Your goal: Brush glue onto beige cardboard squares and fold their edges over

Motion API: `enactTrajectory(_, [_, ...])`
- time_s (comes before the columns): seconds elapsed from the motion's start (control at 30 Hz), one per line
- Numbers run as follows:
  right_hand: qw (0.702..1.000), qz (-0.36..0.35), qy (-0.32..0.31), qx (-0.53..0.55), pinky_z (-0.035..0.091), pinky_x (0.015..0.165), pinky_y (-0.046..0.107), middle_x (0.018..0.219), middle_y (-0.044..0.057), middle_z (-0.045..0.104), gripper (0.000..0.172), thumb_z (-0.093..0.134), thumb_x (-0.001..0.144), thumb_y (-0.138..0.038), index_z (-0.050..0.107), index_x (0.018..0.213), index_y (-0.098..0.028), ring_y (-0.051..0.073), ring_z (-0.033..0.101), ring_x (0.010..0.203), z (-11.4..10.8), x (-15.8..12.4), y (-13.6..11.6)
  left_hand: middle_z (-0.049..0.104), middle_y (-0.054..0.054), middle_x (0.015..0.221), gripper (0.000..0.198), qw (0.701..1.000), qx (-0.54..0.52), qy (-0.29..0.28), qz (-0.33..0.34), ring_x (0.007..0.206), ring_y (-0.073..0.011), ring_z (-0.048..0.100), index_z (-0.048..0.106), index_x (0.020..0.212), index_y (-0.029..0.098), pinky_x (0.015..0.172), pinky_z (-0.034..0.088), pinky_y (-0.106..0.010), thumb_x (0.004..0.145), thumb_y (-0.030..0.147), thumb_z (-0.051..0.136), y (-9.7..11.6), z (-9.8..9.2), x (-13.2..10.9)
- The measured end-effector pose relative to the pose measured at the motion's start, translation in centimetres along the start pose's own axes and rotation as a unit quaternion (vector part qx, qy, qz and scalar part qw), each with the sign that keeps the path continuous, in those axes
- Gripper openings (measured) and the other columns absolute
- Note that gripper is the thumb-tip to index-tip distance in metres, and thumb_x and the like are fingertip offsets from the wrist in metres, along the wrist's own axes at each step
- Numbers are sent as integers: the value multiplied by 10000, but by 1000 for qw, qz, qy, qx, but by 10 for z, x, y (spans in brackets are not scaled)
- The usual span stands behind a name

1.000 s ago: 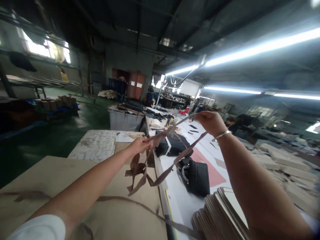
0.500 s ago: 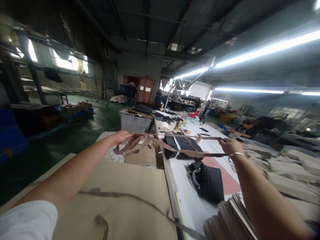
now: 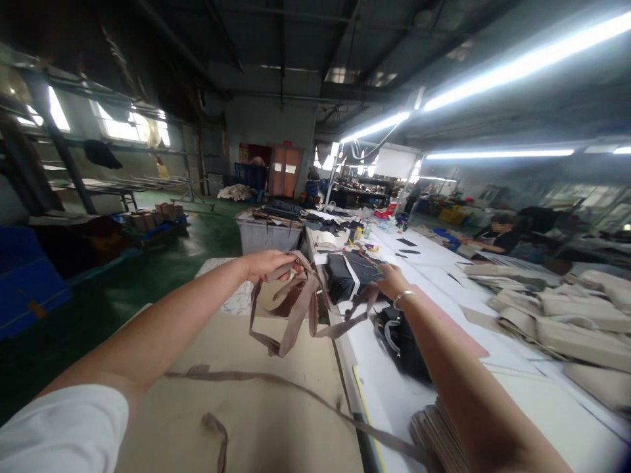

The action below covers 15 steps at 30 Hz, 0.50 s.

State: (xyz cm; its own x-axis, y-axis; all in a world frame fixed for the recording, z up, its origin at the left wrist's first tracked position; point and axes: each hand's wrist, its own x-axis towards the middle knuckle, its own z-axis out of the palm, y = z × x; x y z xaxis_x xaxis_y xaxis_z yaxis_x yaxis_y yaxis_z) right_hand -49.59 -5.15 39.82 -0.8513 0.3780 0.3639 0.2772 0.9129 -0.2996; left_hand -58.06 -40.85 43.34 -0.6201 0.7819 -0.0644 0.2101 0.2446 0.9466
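My left hand (image 3: 271, 266) is closed on a bunch of greyish-brown fabric strips (image 3: 296, 312), which hang from it in loops. My right hand (image 3: 392, 281), closed too, grips the far end of the same strips, and a slack length sags between both hands. Beyond the right hand sits a black bundle (image 3: 342, 276) tied with a white band. Under my right forearm lies a black handbag (image 3: 401, 348), partly hidden by the arm. Another brown strip (image 3: 266, 379) stretches over the tan board (image 3: 276, 420) below my hands.
Several beige bags (image 3: 582, 315) lie on the white table (image 3: 444, 259) at right. A stack of layered pieces (image 3: 436, 430) stands at its near edge. A grey bin (image 3: 271, 235) is ahead. A co-worker (image 3: 497, 236) sits at far right.
My right hand has moved left toward my left hand. The strips, stretched nearly straight before, now hang slack in loops. The view has shifted slightly.
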Motion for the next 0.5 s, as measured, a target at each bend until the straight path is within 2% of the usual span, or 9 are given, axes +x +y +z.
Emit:
enactTrajectory(0.07, [988,-86,61,113,399,919,352,1248,149,501,464,551,640,-105,598,1098,-164,254,467,1147,1,-11,-28,542,-6,569,566,1000,9,-4,10,393,-79,364,645,1000,139,333,152,-185,743,622,500,11,8,5])
enactTrajectory(0.1, [974,-124,67,175,387,940,357,1260,133,493,436,549,676,-144,586,1110,-174,242,455,1163,0,-19,-43,567,-15,599,566,1000,19,-4,12,408,-83,380,646,1004,141,334,155,-186,740,621,504,15,12,7])
enactTrajectory(0.13, [957,-158,55,236,387,942,355,1238,112,510,401,543,721,-201,575,1120,-188,225,466,1148,-2,-27,-58,591,-25,636,563,999,31,-5,14,426,-87,397,648,1007,143,336,161,-186,739,617,507,19,16,10])
enactTrajectory(0.2, [917,-225,-11,328,409,902,326,1141,76,566,379,547,768,-317,557,1129,-204,192,518,1055,-4,-44,-85,617,-38,692,553,998,55,-4,15,450,-90,416,653,996,141,342,184,-184,742,609,503,26,22,14])
enactTrajectory(0.27, [889,-267,-85,363,438,787,281,950,47,609,322,544,779,-387,593,1025,-186,159,556,874,-5,-56,-104,623,-38,704,542,997,80,3,15,446,-87,411,657,980,140,351,206,-186,751,601,486,30,25,16])
enactTrajectory(0.33, [887,-269,-112,360,418,659,245,744,14,574,260,507,797,-399,611,836,-164,125,515,698,-4,-62,-111,619,-26,678,507,992,121,15,27,432,-81,396,666,951,144,366,217,-189,754,575,488,32,22,18])
enactTrajectory(0.4, [899,-234,-98,356,373,583,229,627,-10,506,278,467,812,-392,588,723,-158,105,452,608,-3,-62,-107,587,-9,594,437,979,191,41,50,429,-76,385,685,835,133,388,224,-191,726,531,541,31,12,18])
enactTrajectory(0.5, [908,-176,-80,371,330,538,217,592,-22,466,283,483,796,-400,574,694,-153,93,406,574,-2,-58,-92,465,25,446,331,949,279,134,64,424,-69,348,662,624,117,411,212,-193,663,443,622,25,-11,14])
